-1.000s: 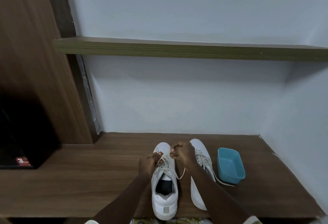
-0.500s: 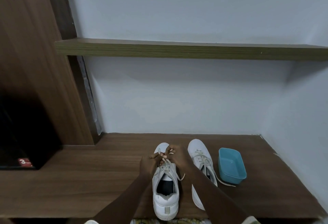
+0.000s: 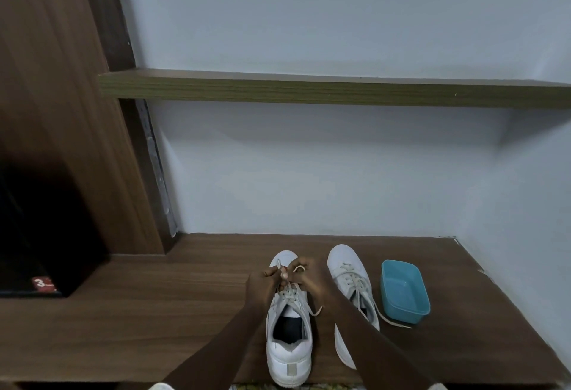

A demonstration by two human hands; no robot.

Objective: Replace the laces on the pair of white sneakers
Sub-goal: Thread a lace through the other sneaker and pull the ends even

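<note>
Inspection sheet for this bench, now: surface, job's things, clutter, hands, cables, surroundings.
Surface: wooden bench top; sneakers and tub stand on it.
Job's things: first sneaker upright, toe toward the wall, its lace threaded; second sneaker beside it, laced, one lace end trailing in front of the tub.
Clutter: blue tub, looks empty.
Hands: left hand and right hand both pinch the lace near the first sneaker's toe.
Cables: nothing seen.
Surroundings: white wall, shelf above, wooden cabinet at left.
</note>
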